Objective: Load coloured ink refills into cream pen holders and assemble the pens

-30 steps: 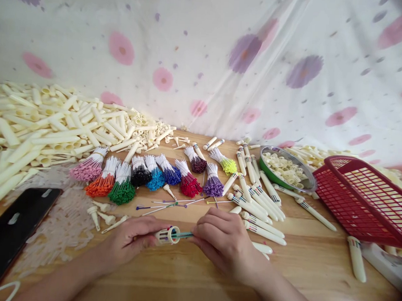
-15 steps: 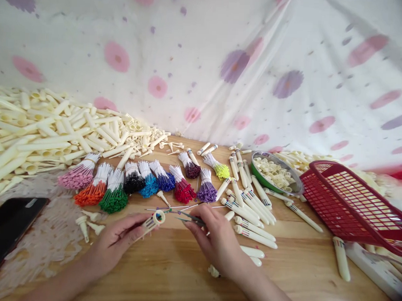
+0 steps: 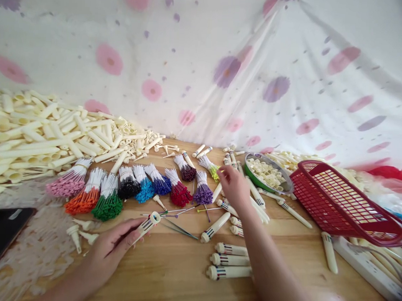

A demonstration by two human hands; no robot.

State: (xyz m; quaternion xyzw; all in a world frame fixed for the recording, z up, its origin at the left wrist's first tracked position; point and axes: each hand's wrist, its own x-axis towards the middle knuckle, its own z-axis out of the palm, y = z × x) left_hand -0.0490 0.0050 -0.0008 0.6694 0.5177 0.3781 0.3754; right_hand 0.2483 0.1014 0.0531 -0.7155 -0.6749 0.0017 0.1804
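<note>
My left hand (image 3: 112, 246) is closed around a cream multicolour pen barrel (image 3: 147, 226), tilted with its open end up; coloured sliders show in its slots. My right hand (image 3: 234, 185) is over the yellow-tipped refill bundle (image 3: 208, 165), fingers bent together at its right end; what they pinch is hidden. Metal tweezers (image 3: 180, 229) lie on the table beside the barrel. Loose coloured refills (image 3: 176, 211) lie just behind them. Tied refill bundles stand in a row, among them purple (image 3: 203, 190), red (image 3: 179, 189) and green (image 3: 108, 199).
Cream pen tubes (image 3: 31, 134) are heaped at the left, above a dark phone (image 3: 7, 231). Several pens (image 3: 229, 260) lie near my right forearm. To the right are a green-sided bowl (image 3: 266, 182) of small cream parts, a red basket (image 3: 345, 205) and a white power strip (image 3: 365, 268).
My right hand has let go of the tweezers, which now lie on the table, and moved away and right to the yellow bundle. My left hand still holds the barrel. The view has shifted slightly.
</note>
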